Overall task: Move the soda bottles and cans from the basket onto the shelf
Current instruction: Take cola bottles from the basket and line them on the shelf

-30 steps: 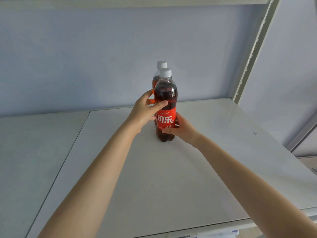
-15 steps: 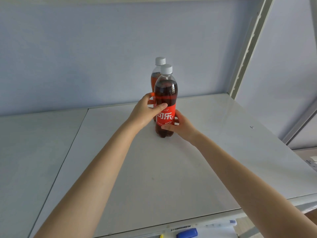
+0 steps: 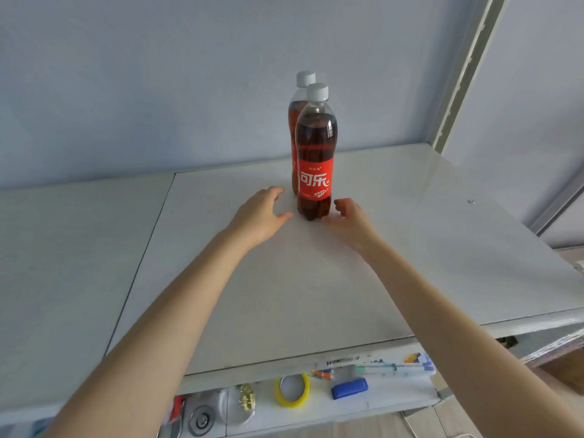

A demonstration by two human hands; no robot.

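Red-labelled cola bottle (image 3: 316, 159) is standing upright on the white shelf (image 3: 410, 248), roughly midway along its width and closer to the back edge than the front, dark soda inside and a white cap on top. Right behind it, a bit toward the left, there's a second bottle (image 3: 295, 121) of the same kind, mostly hidden, so close I honestly can't tell if the two are touching. Both hands are empty and loosely open, sitting either side of the front bottle's base. The left hand (image 3: 260, 213) has its fingers curled a little with the thumb stretched toward the bottle, a small gap between them, so no contact. The right hand (image 3: 349, 218) mirrors it, fingers relaxed and bent, thumb tip just beside the bottom of the bottle; can't say for sure whether it brushes the plastic, but it's definitely not gripping anything. Both forearms reach in over the shelf's front edge. Below that edge a lower shelf (image 3: 395, 396) shows some odds and ends: a yellow tape roll (image 3: 292, 390), a blue eraser-looking block (image 3: 349, 388), a few pens (image 3: 392, 369).
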